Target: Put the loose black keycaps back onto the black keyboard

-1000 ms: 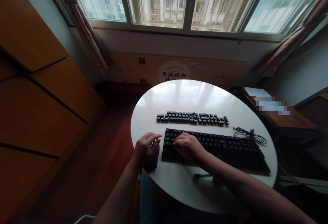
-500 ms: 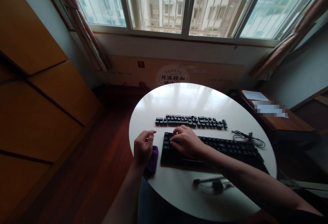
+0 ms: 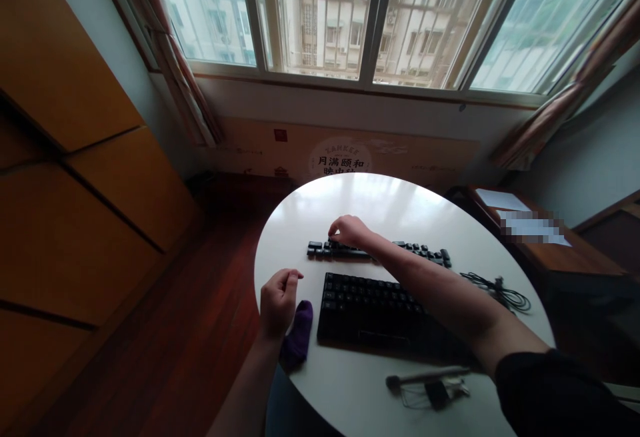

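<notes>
Hands, head view: two bare hands, well apart, both over the left half of a round white table (image 3: 380, 200).
Right hand (image 3: 350, 229): stretched forward past the keyboard, fingertips bunched together and pressed down on the left part of the row of loose keycaps (image 3: 423, 252). Whether a cap is pinched between them cannot be told.
Right forearm: lies slantwise above the far right part of the keyboard and hides the middle of the keycap row.
Left hand (image 3: 277, 298): loosely curled near the table's left edge, thumb tip against forefinger tip. Nothing can be seen between them.
Purple cloth (image 3: 300, 334): crumpled, at the table's near-left rim, just beside the left hand and touching its heel.
Keyboard (image 3: 367, 304): black, flat on the table, parallel to the keycap row and nearer the person; neither hand touches it.
Loose keycaps: black, one line across the table's middle, just beyond the keyboard and apart from it.
Cable (image 3: 505, 292): thin, dark, looped at the right, near the row's right end.
Brush (image 3: 425, 377): slim, lying near the table's front edge, with a small wire tool (image 3: 433, 394) just beside it.
Around: a wide window (image 3: 325, 17) ahead, a printed cardboard panel (image 3: 400, 150) under its sill, a wooden cabinet (image 3: 75, 190) left, and a side table (image 3: 575, 257) right.
</notes>
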### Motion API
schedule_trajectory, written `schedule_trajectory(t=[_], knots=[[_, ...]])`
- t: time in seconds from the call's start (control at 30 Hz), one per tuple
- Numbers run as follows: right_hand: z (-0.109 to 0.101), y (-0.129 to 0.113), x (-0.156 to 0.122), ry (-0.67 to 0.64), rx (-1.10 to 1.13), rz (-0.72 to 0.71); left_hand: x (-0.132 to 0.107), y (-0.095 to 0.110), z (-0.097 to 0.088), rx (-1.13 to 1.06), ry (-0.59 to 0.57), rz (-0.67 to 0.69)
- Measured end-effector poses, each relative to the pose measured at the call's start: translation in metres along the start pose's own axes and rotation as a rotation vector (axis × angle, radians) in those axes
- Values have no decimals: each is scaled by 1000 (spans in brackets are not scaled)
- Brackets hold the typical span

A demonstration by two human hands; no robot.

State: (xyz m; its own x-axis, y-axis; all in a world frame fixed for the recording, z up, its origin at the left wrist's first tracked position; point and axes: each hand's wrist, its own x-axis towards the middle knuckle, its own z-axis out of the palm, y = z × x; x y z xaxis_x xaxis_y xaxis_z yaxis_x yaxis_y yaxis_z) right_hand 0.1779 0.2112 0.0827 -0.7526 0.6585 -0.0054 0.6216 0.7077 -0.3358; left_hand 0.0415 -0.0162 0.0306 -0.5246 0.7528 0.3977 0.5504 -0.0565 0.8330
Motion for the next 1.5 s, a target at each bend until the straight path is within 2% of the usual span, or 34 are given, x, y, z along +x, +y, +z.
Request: schedule_trajectory(t=[0.17, 0.27, 0.33, 0.43, 0.57, 0.7, 0.8, 0.93, 1.03, 1.2, 1.5], knots=[[4, -2, 6, 6, 26, 4, 0, 0, 1, -9, -12, -6], [-4, -6, 2, 66, 63, -11, 1, 0, 1, -11, -7, -14], [-13, -8, -11, 121, 87, -30, 0, 0, 1, -12, -6, -19], [-25, -7, -49, 233, 168, -78, 0, 0, 1, -16, -11, -24], [-29, -1, -121, 394, 336, -133, 1, 0, 2, -29, -33, -26], [-7, -8, -181, 376, 392, -165, 1, 0, 4, -37, -55, -40], [19, -19, -202, 369, 391, -197, 0, 0, 5, -35, -61, -51], [50, -27, -204, 412, 316, -202, 0, 1, 6, -30, -61, -52], [62, -27, -201, 443, 255, -238, -1, 2, 5, -27, -57, -47], [64, -26, -202, 470, 214, -273, -1, 3, 5, -27, -55, -41], [59, -30, -201, 364, 70, -204, -2, 7, 5, -26, -54, -20]])
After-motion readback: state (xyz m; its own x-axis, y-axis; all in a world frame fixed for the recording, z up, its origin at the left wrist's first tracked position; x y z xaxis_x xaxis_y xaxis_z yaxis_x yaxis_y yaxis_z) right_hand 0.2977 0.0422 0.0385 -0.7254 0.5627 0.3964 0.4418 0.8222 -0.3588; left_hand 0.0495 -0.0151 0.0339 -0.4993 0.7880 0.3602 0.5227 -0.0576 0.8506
